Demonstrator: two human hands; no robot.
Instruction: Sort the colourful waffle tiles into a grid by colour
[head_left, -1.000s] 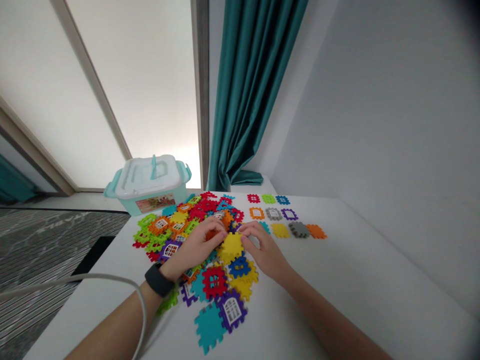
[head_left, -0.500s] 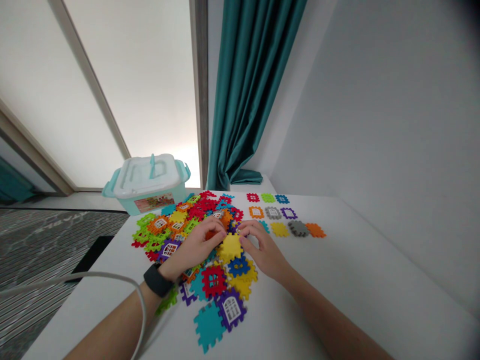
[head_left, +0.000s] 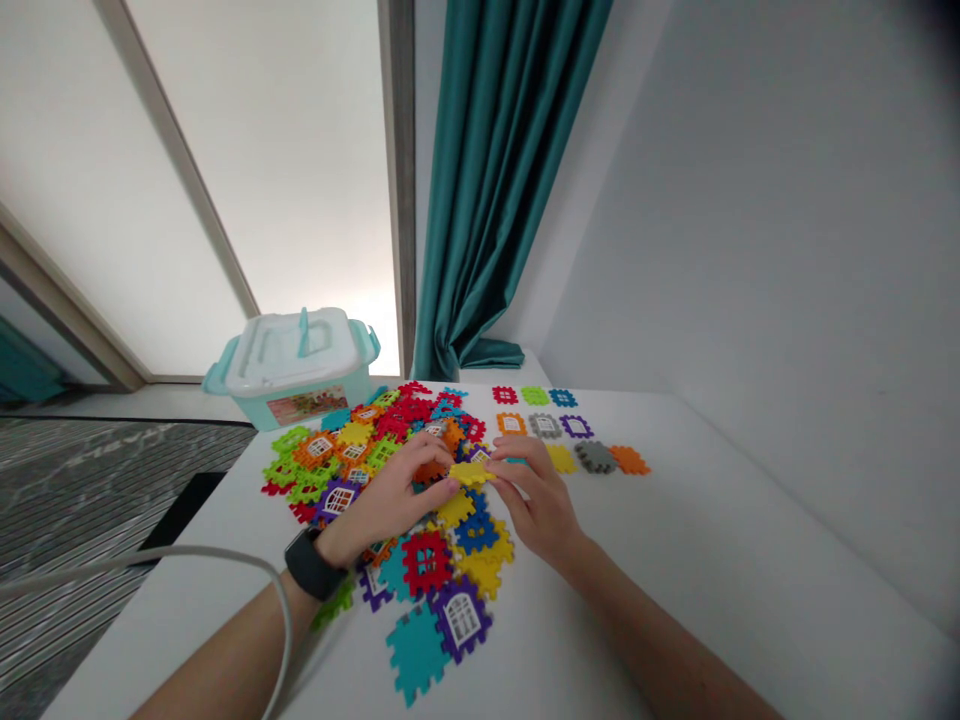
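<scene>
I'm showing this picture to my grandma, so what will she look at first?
First, the big heap of colourful interlocking plastic tiles in the middle of the white table. The left hand and right hand meet above it, holding a yellow tile between them. Then come the tidy rows of tiles to the right and the mint-green storage box behind.

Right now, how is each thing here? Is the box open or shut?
Box: lid shut
Curtain: hanging down
Left hand: resting on the tile pile
Right hand: pinching a yellow tile
Watch: strapped on left wrist
Tile rows: lying flat
</scene>
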